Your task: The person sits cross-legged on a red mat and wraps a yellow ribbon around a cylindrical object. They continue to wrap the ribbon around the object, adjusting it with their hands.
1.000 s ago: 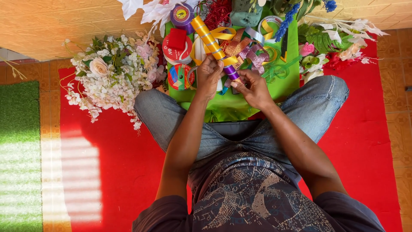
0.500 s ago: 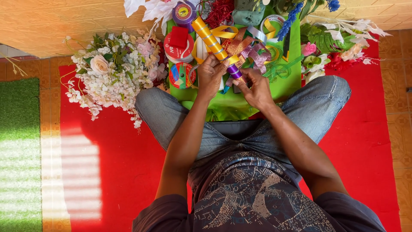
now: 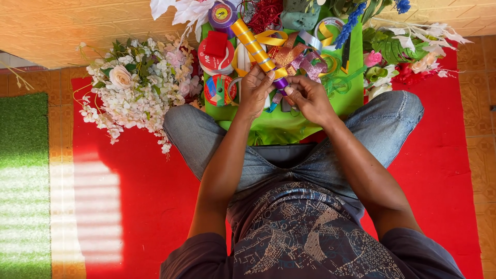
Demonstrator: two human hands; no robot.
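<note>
I sit cross-legged on a red mat (image 3: 139, 206). My left hand (image 3: 254, 93) grips a long stick (image 3: 253, 45) wrapped in yellow ribbon, slanting up to the left. Its lower end is purple (image 3: 280, 83), and my right hand (image 3: 309, 98) pinches that purple end with thumb and fingers. Both hands meet above a green cloth (image 3: 351, 95) spread in front of my knees. Ribbon rolls lie just left of my left hand: a red and white one (image 3: 216, 56) and a multicoloured one (image 3: 219, 90).
White and pink artificial flowers (image 3: 135, 93) lie at the left on the mat. More flowers and leaves (image 3: 400, 51) sit at the right. Loose ribbons (image 3: 299, 57) and a purple roll (image 3: 223, 13) cover the cloth's far part. A green turf mat (image 3: 23, 181) lies far left.
The view has shifted slightly. My hands stay on the stick's lower end, with small finger movement at the purple part.
</note>
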